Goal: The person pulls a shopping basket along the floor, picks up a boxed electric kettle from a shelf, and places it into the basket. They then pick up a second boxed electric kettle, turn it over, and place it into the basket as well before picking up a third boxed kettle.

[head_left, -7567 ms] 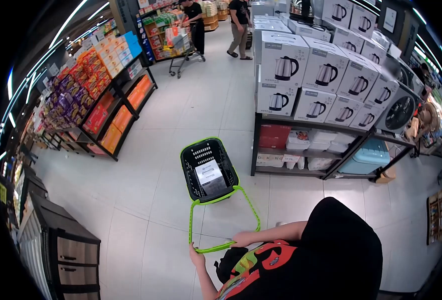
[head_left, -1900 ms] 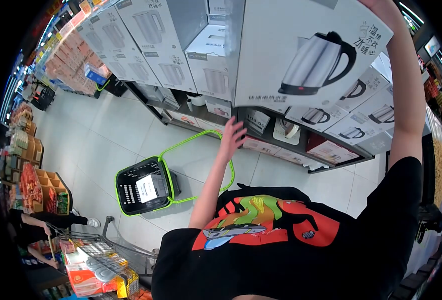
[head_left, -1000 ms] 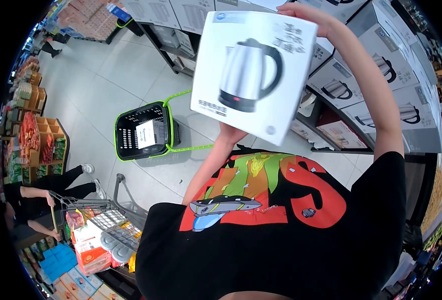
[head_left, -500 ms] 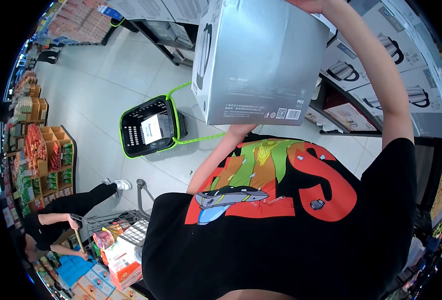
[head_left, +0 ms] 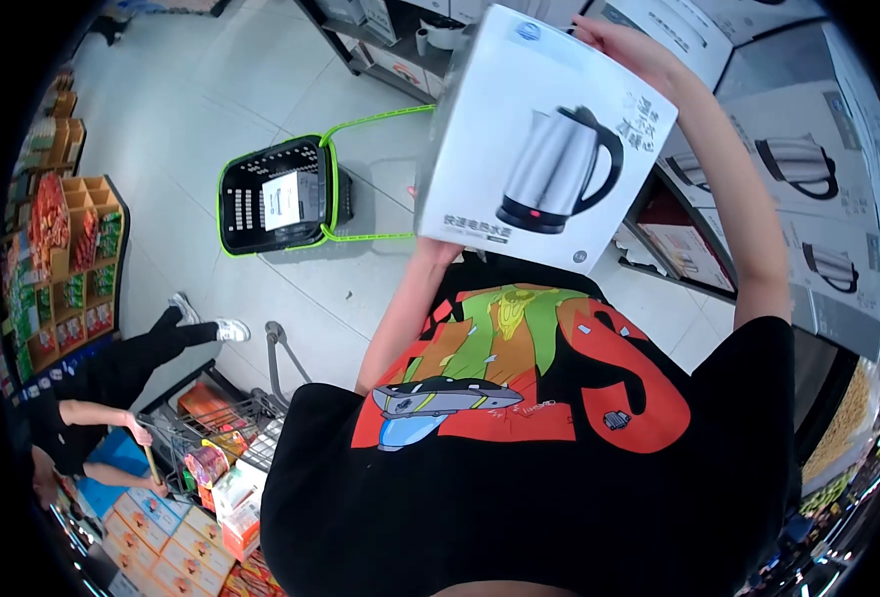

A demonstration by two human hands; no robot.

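A white box [head_left: 480,159] with a kettle pictured on its front is held up before my chest, slightly tilted. At its upper right corner my right hand [head_left: 627,45] grips the top edge. My left hand [head_left: 438,249] supports the box at its lower left corner; most of the fingers are hidden behind the box. A black basket with a green rim [head_left: 332,199] stands on the floor to the left, its green handle spread toward the box. Inside the basket lies a white and grey item [head_left: 283,199].
Stacked kettle boxes [head_left: 793,149] stand on shelving at the right. A dark shelf [head_left: 400,50] is at the top. At lower left, a person [head_left: 82,413] holds the bar of a loaded cart [head_left: 206,423]. Wooden display shelves [head_left: 87,254] line the far left.
The box has turned from its grey side to its kettle-picture side, with both hands still on it. The view has shifted, and the person with the cart appears lower.
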